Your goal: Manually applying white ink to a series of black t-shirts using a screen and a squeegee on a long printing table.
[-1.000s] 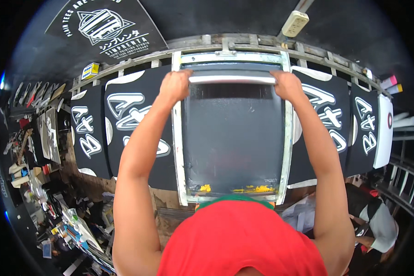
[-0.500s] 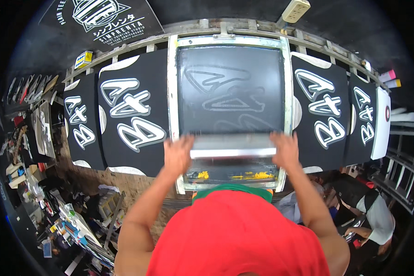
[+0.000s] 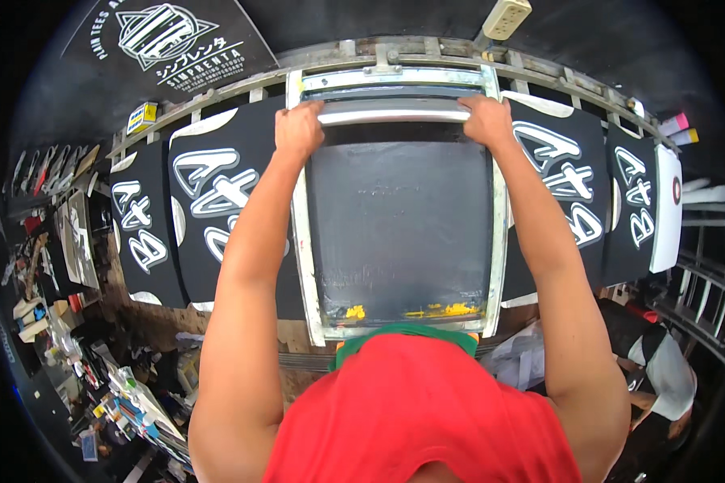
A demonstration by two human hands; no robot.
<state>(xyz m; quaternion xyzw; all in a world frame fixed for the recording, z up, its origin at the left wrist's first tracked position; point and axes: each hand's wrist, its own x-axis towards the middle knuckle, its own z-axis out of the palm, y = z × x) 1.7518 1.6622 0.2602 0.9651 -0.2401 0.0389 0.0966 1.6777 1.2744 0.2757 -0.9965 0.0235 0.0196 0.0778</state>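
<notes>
Both my hands grip the ends of a wide squeegee (image 3: 395, 117) with a shiny metal bar. It lies across the far end of a screen-printing frame (image 3: 302, 241). My left hand (image 3: 300, 129) is closed round its left end, and my right hand (image 3: 489, 121) round its right end. Dark grey mesh (image 3: 403, 209) fills the frame, looking mostly smooth with faint marks. Smears of yellow (image 3: 455, 309) sit at the near end. Whatever lies beneath the screen is hidden.
Black shirts with white lettering lie on boards to the left (image 3: 205, 193) and right (image 3: 556, 169). A wooden rail (image 3: 258, 83) runs behind, with a power strip (image 3: 506, 19) above. A cluttered bench (image 3: 133, 402) stands at lower left. Another person (image 3: 669, 386) is at lower right.
My hands have moved the squeegee from the near part of the screen to its far end. The outlined lettering visible on the mesh before is now mostly covered over.
</notes>
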